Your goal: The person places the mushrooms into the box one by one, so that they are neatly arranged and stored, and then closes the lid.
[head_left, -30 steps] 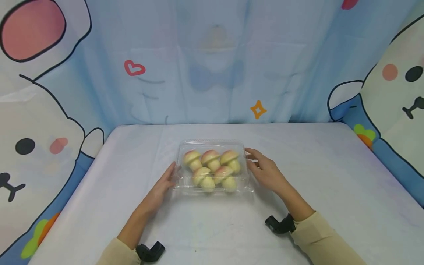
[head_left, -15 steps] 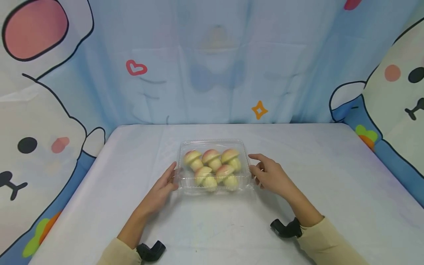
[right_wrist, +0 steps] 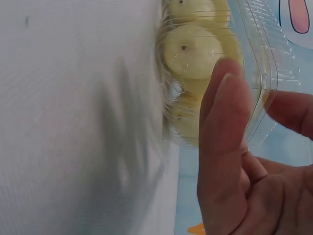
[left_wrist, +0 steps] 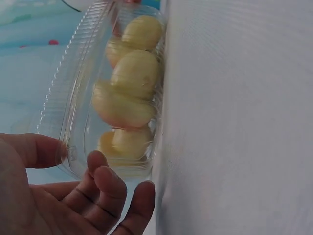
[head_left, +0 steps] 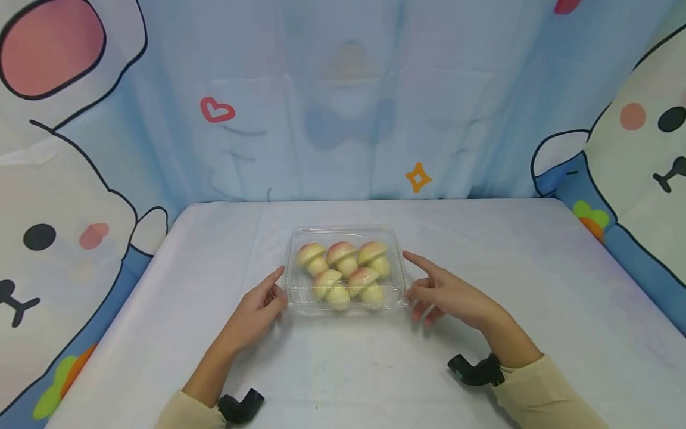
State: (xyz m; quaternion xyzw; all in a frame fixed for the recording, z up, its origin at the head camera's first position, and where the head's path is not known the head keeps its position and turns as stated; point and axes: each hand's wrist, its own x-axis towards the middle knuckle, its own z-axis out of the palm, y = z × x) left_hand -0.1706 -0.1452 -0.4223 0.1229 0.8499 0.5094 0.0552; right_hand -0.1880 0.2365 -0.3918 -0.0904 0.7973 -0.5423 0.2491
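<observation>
A clear plastic clamshell box (head_left: 343,296) sits on the white-covered table with its lid down. Inside it lie several mushroom-shaped pieces (head_left: 342,255), pale yellow with pinkish caps. My left hand (head_left: 252,316) is at the box's left side, its fingertips right at the wall and its other fingers bent loosely. At the opposite side is my right hand (head_left: 450,298), index finger stretched along the far part of the edge and thumb near the front corner. In the left wrist view a fingertip overlaps the box's corner; neither hand wraps round the box.
White cloth covers the table (head_left: 343,369). A blue curtain (head_left: 343,137) with cartoon animals hangs along its back edge and both sides. Each wrist carries a black camera mount (head_left: 477,370), below beige sleeves (head_left: 546,393).
My right hand has drawn back a little to the right and toward me, its index finger straightening. The left hand has shifted slightly. The box has barely moved.
</observation>
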